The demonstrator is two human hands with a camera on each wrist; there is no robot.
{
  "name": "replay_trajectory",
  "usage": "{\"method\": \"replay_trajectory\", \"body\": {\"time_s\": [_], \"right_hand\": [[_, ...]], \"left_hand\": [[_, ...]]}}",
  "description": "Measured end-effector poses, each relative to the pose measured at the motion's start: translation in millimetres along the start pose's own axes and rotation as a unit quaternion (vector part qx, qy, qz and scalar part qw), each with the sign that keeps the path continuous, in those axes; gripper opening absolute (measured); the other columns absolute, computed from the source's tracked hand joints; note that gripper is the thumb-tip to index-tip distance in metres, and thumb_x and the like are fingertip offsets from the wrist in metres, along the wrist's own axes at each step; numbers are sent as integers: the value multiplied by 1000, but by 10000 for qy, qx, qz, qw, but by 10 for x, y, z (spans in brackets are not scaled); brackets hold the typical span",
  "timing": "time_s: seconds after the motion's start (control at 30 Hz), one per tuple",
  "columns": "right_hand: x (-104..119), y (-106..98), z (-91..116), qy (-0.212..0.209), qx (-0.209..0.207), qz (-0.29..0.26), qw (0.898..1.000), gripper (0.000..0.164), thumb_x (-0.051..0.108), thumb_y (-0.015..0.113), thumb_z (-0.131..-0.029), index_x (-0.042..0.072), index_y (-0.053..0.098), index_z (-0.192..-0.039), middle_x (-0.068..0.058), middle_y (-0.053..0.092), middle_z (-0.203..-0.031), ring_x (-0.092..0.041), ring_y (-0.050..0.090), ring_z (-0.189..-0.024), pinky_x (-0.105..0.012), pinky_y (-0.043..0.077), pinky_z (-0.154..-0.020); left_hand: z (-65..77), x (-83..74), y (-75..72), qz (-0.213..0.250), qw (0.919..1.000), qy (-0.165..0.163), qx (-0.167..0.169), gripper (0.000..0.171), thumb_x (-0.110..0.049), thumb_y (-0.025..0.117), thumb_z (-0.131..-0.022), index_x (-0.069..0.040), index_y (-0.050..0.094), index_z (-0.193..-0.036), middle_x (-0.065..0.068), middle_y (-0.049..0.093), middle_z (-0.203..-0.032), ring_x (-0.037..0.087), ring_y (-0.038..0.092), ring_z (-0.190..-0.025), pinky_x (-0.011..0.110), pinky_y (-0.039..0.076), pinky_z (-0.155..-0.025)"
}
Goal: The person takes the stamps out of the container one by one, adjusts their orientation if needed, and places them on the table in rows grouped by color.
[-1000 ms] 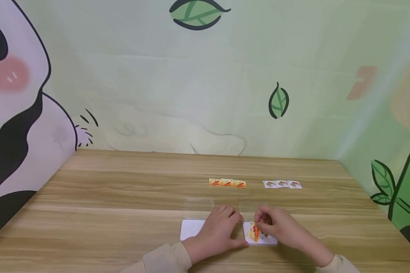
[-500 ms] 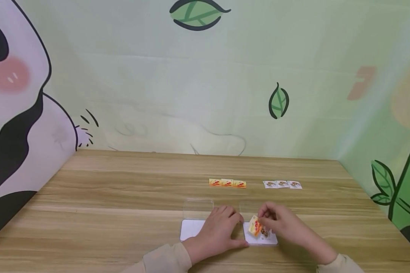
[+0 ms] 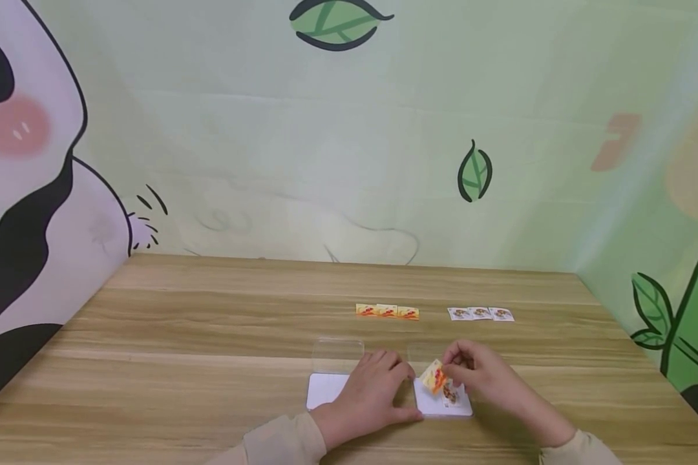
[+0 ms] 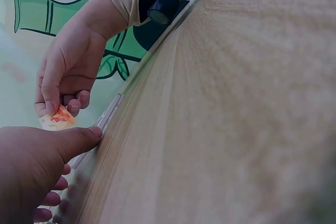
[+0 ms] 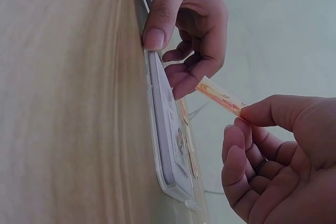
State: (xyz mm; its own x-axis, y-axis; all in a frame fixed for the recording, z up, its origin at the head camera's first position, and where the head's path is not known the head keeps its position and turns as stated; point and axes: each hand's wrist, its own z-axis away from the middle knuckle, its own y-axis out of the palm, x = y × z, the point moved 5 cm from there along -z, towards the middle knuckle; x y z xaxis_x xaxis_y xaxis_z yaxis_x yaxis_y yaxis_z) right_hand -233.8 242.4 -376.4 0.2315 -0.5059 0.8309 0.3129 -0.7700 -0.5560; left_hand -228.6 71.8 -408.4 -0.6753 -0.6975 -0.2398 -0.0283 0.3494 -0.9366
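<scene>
My right hand [image 3: 491, 386] pinches a small yellow-and-orange picture card [image 3: 432, 377] between thumb and index finger. The card is tilted, raised over the right-hand white block in a clear plastic case [image 3: 427, 405]. On that block lies a small white card with a brown picture [image 3: 450, 394]. My left hand [image 3: 365, 399] holds this case at its left end, thumb at the near corner and index finger at the far one. Seen from the right wrist, the left thumb [image 5: 156, 38] presses the near edge of the case, and the card [image 5: 223, 98] stands apart from it.
A second case with a white block [image 3: 324, 389] sits at left, partly under my left hand, its clear lid [image 3: 337, 355] folded back. Farther off lie a row of three yellow-orange cards [image 3: 387, 311] and a row of three white cards [image 3: 480, 314] on the wooden table [image 3: 209, 310].
My right hand has lifted the yellow-and-orange card up off the block and slightly away, uncovering more of the brown-picture card. The left hand has stayed put.
</scene>
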Motion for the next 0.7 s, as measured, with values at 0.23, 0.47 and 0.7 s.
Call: {"method": "replay_trajectory", "body": {"time_s": [0.23,0.47,0.7], "right_hand": [[9,-25,-22,33,-90,-65,9999,18,9,59,-91,-7,54,-97,-7,56,-80,-6,53,-65,-21,46,-52],[-33,-88,-16,76,-246,-139,9996,18,8,58,-92,-9,53,-96,-7,55,-75,-6,51,-62,-22,45,-51],[-20,-162,-61,112,-392,-248,9989,20,8,58,-93,-11,53,-98,-6,54,-74,-6,51,-61,-23,45,-52]], "left_hand": [[6,10,-19,-7,10000,-45,-12,50,-57,72,-76,-20,64,-107,-6,57,-105,12,51,-102,33,44,-95],[10,2,8,-65,10000,-3,-5,49,-58,72,-76,-20,63,-106,-5,57,-107,13,52,-105,35,44,-97],[12,5,-12,-104,9999,9,-86,50,-58,72,-76,-20,64,-106,-5,57,-105,14,52,-105,36,44,-98]]}}
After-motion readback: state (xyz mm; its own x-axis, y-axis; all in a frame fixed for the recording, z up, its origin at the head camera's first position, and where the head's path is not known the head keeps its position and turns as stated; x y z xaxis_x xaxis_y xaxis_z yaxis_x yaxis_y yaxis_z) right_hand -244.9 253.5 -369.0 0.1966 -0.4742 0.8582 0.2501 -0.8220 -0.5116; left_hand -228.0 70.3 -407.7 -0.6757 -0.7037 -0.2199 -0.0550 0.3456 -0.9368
